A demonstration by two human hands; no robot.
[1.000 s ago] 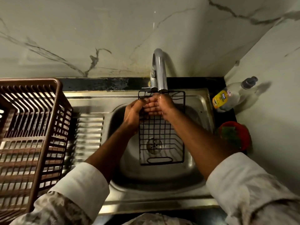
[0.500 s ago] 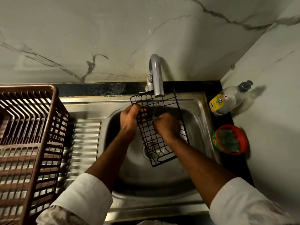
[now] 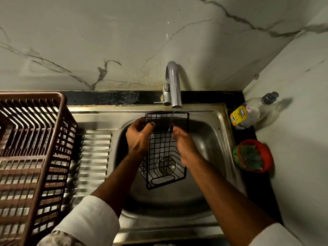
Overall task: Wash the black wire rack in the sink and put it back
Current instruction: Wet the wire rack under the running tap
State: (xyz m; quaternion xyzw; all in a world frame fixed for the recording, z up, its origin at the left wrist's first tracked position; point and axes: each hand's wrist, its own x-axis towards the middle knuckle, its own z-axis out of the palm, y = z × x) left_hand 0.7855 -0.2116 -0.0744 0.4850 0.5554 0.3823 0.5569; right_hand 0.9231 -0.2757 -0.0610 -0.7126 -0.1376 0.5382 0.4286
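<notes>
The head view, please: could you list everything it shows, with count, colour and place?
black wire rack: one, black, held over the basin under the tap
stainless steel sink: one, silver, centre, ribbed drainboard at its left
curved metal tap: one, silver, behind the basin, thin stream running
brown plastic dish basket: one, brown, left on the drainboard
clear dish soap bottle: one, clear with yellow label and dark cap, right rear corner, leaning
red round tub: one, red, green scrubber inside, right of the sink
marble wall: white with dark veins, behind and right
left hand: one, grips the rack's left edge
right hand: one, fingers on the rack's wires under the stream; grip unclear
</notes>
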